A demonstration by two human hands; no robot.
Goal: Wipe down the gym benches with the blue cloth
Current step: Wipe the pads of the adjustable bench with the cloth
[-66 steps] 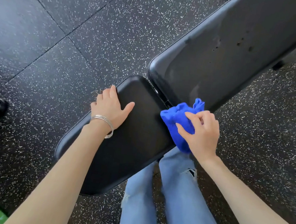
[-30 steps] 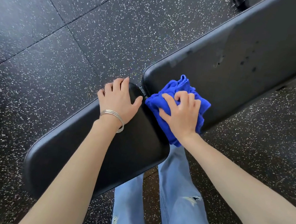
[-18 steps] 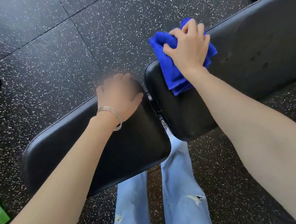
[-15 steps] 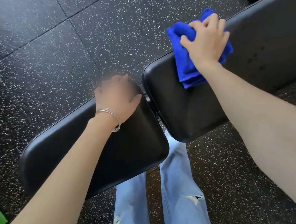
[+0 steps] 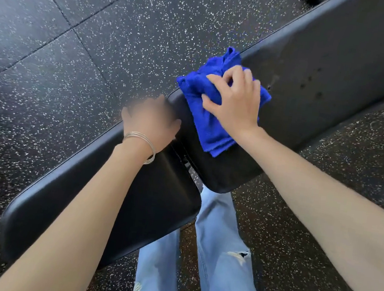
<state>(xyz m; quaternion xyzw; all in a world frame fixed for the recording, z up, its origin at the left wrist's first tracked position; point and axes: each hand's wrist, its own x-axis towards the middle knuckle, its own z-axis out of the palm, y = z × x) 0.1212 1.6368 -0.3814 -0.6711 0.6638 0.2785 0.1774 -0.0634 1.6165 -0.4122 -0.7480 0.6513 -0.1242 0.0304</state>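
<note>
Right hand point(image 5: 232, 101): palm down, forearm reaching in from the right; bent fingers grip the crumpled, terry-textured blue cloth point(image 5: 209, 128)
Cloth: pressed on the near end of the long black padded backrest point(image 5: 334, 67); overhanging its left edge
Left hand point(image 5: 151, 120): blurred; resting on the far end of the black padded seat point(image 5: 160, 203); finger curl impossible to tell; thin silver bangles point(image 5: 141, 141) at the wrist

The black padded vinyl bench point(image 5: 156, 209) is standing on the black, white-speckled rubber floor point(image 5: 103, 32), carrying a crumpled blue cloth point(image 5: 208, 128) on its longer pad, while a left hand point(image 5: 151, 119) is resting on its shorter pad.
</note>
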